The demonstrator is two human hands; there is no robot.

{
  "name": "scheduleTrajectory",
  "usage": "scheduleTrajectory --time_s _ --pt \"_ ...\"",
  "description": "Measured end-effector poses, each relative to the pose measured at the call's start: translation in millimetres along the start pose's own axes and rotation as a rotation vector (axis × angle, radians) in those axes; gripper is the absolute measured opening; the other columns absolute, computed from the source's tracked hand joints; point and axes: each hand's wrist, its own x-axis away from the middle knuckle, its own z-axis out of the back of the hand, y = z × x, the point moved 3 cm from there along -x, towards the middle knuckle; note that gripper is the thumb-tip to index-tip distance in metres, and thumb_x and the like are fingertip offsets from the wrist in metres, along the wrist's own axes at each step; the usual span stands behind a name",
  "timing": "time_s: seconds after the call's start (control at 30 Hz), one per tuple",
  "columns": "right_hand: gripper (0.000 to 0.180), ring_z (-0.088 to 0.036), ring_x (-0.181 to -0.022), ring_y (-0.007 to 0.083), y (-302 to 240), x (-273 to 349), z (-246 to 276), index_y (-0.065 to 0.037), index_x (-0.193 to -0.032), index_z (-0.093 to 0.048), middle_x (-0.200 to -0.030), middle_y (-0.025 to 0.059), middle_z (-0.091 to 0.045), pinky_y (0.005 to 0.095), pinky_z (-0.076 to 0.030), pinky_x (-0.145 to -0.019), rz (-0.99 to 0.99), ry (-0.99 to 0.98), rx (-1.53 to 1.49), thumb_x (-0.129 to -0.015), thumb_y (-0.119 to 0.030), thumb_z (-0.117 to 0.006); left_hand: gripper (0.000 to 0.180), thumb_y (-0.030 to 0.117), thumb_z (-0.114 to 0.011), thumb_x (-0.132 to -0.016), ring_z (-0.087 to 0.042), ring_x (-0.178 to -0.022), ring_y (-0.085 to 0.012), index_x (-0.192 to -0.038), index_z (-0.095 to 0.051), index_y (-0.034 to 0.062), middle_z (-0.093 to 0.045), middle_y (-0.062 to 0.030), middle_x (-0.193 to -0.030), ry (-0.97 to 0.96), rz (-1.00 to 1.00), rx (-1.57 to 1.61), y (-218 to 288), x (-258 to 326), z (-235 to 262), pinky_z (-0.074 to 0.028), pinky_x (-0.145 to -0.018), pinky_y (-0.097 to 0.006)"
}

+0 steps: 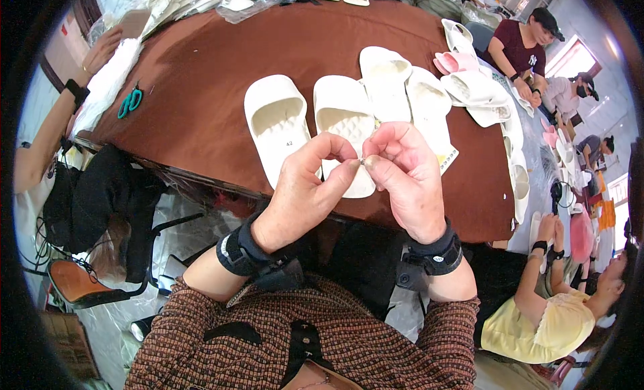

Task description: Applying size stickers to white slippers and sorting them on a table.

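The brown table (201,141) spreads before you, with scissors (131,103) near its left edge, white slippers (520,178) along its right edge and a pink slipper (456,62) toward the far right corner. Above its near edge, your left hand (307,185) and right hand (409,178) meet, thumbs and forefingers pinched narrow on a tiny piece (362,160), too small to make out. Beneath them lies one pale slipper (339,111).

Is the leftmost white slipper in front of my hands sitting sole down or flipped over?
Sole down: the white slipper shows its footbed facing up, with the strap arching over it, on the brown tabletop.
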Motion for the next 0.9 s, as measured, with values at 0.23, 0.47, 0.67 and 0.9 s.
scheduleTrajectory --time_s 0.23,0.47,0.67,0.9 --pt "0.019 -0.058 -0.085 0.0113 15.7 -16.8 26.9 0.0 -0.107 -0.055 -0.092 0.0043 -0.06 0.0259 -0.049 -0.076 -0.067 -0.1 0.419 -0.089 0.005 -0.058 0.015 -0.002 -0.06 -0.088 -0.061 -0.093 -0.0154 -0.103 -0.061 -0.0008 -0.065 -0.0073 -0.096 0.079 -0.315 -0.428 -20.1 2.9 10.7 -0.049 -0.084 -0.028" --pt "0.02 -0.055 -0.084 0.0073 26.0 -29.5 33.3 -0.001 -0.106 -0.057 -0.092 0.0004 -0.057 0.0236 -0.048 -0.076 -0.196 -0.31 0.558 -0.087 0.005 -0.056 0.021 -0.006 -0.06 -0.081 -0.059 -0.092 -0.0274 -0.101 -0.063 0.0016 -0.063 -0.0111 -0.095 0.042 -0.374 -0.568 -27.3 1.3 11.5 -0.047 -0.084 -0.035" --pt "0.019 -0.065 -0.081 0.0339 34.3 -32.5 34.4 0.0 -0.103 -0.057 -0.084 0.0178 -0.064 0.04 -0.051 -0.075 -0.083 -0.33 0.759 -0.084 0.001 -0.052 0.026 -0.005 -0.063 -0.077 -0.055 -0.091 -0.0292 -0.102 -0.066 0.0044 -0.06 -0.0096 -0.095 -0.017 -0.481 -0.745 -25.6 -1.4 1.8 -0.043 -0.082 -0.039" --pt "0.019 -0.063 -0.084 0.0359 31.6 -33.5 32.2 -0.001 -0.103 -0.056 -0.087 0.0187 -0.064 0.0427 -0.051 -0.075 -0.001 -0.328 0.849 -0.085 0.001 -0.052 0.03 -0.004 -0.065 -0.075 -0.055 -0.09 -0.027 -0.103 -0.068 0.0057 -0.057 -0.0076 -0.095 -0.094 -0.471 -0.851 -25.9 -2.5 -1.6 -0.041 -0.082 -0.04"
